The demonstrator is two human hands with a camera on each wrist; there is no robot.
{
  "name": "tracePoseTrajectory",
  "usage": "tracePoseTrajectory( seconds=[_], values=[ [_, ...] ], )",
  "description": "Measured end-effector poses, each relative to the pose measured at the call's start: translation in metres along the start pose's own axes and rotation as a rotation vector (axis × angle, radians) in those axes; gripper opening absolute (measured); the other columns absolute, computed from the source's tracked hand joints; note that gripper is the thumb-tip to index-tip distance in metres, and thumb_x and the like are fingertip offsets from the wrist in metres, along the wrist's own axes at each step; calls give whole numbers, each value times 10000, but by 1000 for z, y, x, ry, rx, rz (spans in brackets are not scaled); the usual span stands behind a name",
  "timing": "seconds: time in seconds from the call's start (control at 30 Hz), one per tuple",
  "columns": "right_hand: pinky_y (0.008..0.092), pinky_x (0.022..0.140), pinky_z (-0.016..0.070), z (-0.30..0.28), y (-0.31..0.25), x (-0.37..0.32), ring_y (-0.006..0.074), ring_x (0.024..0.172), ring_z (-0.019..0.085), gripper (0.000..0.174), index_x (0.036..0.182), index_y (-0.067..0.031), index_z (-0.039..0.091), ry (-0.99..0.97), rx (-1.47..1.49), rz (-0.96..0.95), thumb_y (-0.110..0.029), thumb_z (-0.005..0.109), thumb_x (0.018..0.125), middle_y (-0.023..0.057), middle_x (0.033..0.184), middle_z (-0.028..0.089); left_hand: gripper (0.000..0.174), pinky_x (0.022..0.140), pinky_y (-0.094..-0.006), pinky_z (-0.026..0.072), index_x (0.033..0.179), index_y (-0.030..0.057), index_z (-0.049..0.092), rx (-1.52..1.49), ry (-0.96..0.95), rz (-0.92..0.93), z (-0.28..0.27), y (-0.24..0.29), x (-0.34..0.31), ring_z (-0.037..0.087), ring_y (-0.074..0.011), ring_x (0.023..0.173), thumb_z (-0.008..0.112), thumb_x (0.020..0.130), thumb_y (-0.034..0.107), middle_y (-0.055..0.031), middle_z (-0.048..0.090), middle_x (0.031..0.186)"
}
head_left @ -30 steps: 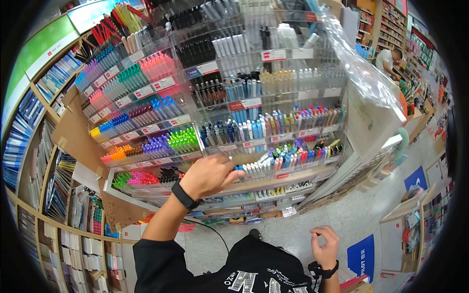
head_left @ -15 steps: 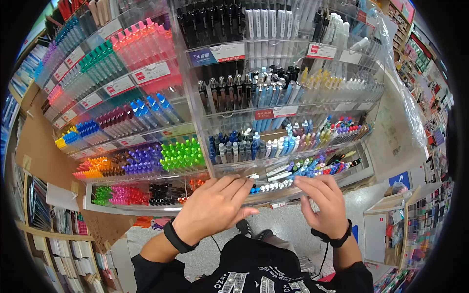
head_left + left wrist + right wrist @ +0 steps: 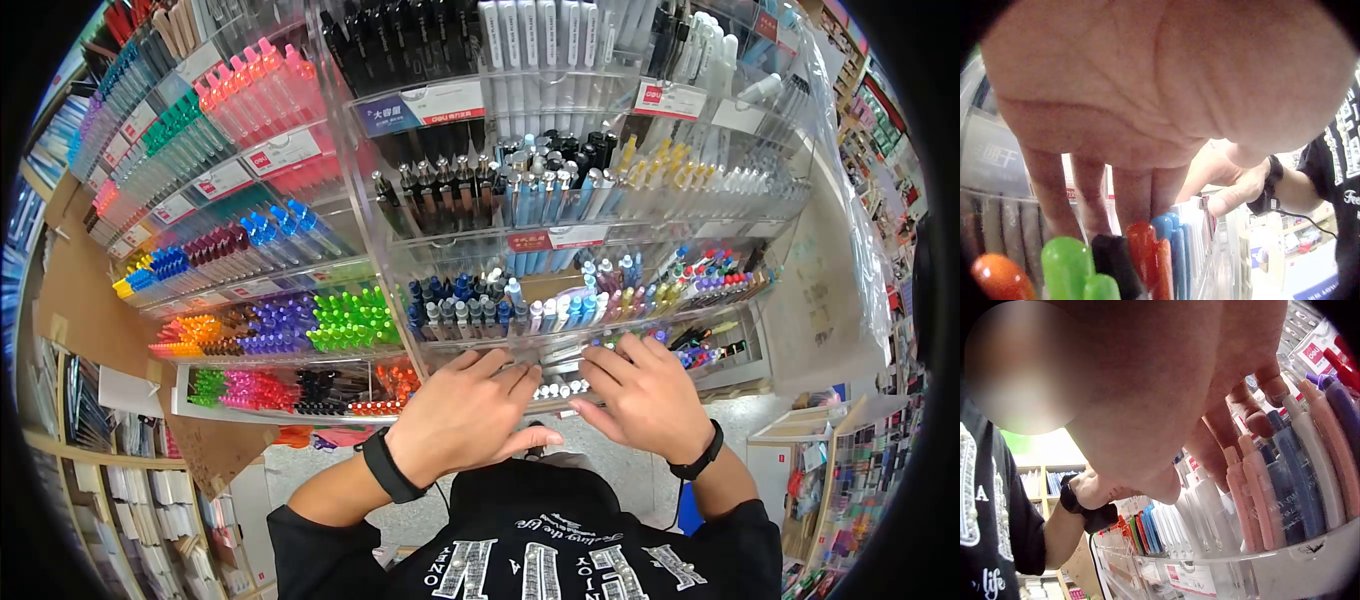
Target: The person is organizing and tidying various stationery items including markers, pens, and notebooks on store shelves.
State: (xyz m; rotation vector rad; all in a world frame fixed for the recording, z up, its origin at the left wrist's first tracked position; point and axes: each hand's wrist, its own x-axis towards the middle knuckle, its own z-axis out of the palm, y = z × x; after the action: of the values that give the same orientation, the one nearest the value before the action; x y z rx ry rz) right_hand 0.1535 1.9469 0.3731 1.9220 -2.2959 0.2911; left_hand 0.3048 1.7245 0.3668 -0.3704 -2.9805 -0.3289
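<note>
Both hands reach over the lowest front compartments of a clear pen rack. My left hand [image 3: 465, 415] has its fingers stretched forward and down at the row, thumb apart and pointing right. Under its palm stand orange, green [image 3: 1066, 269], black, red [image 3: 1141, 250] and blue [image 3: 1175, 244] pens. My right hand [image 3: 645, 405] has fingers apart and a little bent, fingertips among pink pens [image 3: 1260, 494] and blue pens [image 3: 1297, 475]; its thumb is away from them. A cluster of white pens [image 3: 560, 390] shows between the hands.
Tiers of pens rise behind, including lime green pens [image 3: 355, 320], pink-capped pens [image 3: 265, 70] and black pens [image 3: 405, 40]. A cardboard sheet [image 3: 95, 310] flanks the rack's left. Plastic wrap [image 3: 850, 200] hangs at the right. Book shelves [image 3: 130, 490] stand lower left.
My right hand has come up from beside the body to the bottom row, then left toward the other hand. My left hand has shifted slightly right. The rack looks closer than a second ago.
</note>
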Motion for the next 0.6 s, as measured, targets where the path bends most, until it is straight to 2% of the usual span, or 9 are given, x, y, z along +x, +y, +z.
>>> tracePoseTrajectory(
  seconds=[0.07,0.13,0.33,0.37,0.6],
  values=[
    [392,858,518,2,7,1,255,994,617,362,1039,-45,760,-3,-11,-22,-355,844,872,48,1164,723,790,1009,-448,574,1274,-17,720,-3,-24,-8,-3,1,6,701,-327,1162,556,1023,714,-149,786,1145],
    [374,860,490,4,13,2,237,1004,593,346,934,-56,744,0,-8,-69,-399,786,929,30,1001,655,787,1002,-448,580,1252,-16,726,-9,-47,-14,-6,3,12,708,-327,1142,557,1021,717,-148,789,1114],
    [365,829,475,4,23,8,231,998,600,343,898,-68,732,-28,13,-96,-405,784,929,38,969,633,759,968,-427,582,1184,-1,736,39,-139,-45,-15,12,19,716,-311,1088,562,1018,719,-145,781,997],
    [373,842,483,5,23,5,240,993,605,386,1000,-54,740,-66,5,-83,-420,813,901,35,1090,688,757,970,-429,577,1182,3,735,41,-120,-63,-12,14,18,713,-307,1082,559,1018,720,-138,784,1020],
    [376,827,483,6,17,7,240,965,588,410,1002,-39,740,-116,-73,-74,-428,809,891,46,1054,656,767,1004,-444,555,1206,2,725,48,-97,-97,-2,14,18,684,-291,1120,544,1018,723,-93,791,1139]
  ],
)
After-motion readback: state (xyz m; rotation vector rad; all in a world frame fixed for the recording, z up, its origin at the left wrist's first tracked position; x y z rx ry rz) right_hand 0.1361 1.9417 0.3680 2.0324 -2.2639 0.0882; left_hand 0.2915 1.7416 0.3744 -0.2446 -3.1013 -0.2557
